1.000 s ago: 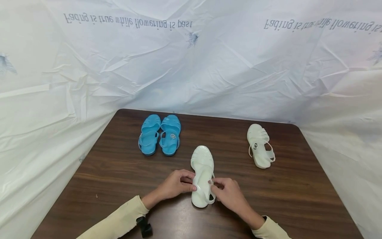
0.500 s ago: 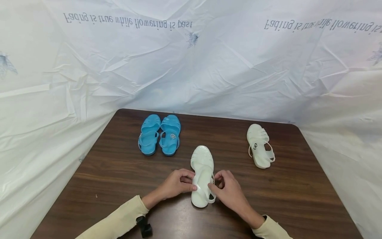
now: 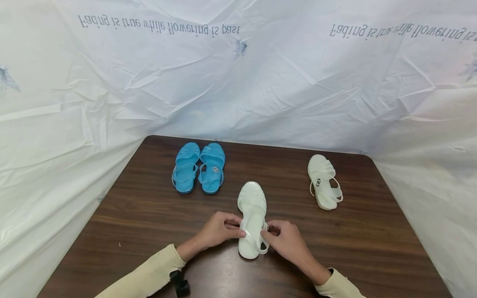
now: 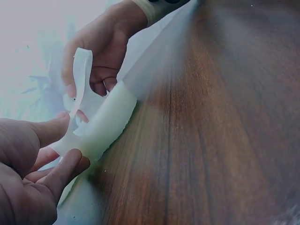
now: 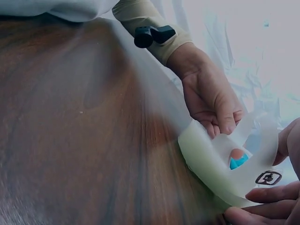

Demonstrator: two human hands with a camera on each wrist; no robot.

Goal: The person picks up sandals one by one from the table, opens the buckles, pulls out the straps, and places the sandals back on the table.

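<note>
A white sandal (image 3: 252, 196) lies on the table in front of me, toe pointing away, with its heel strap standing up in the left wrist view. My left hand (image 3: 218, 229) holds its left side, thumb on the side strap and fingers against the outer edge. At the right side my right hand (image 3: 287, 243) pinches the ankle strap between thumb and fingers, close to the dark-marked buckle (image 5: 268, 177). The right fingertips are partly hidden behind the strap in the head view.
A pair of blue sandals (image 3: 211, 186) stands side by side at the back left. Another white sandal (image 3: 325, 198) lies at the back right. White plastic sheeting (image 3: 231, 91) hangs behind the dark wooden table (image 3: 357, 248).
My right fingers drew back from the strap, then closed in on it again, the thumb shifting slightly. The left hand keeps its hold, and the sandal has barely moved.
</note>
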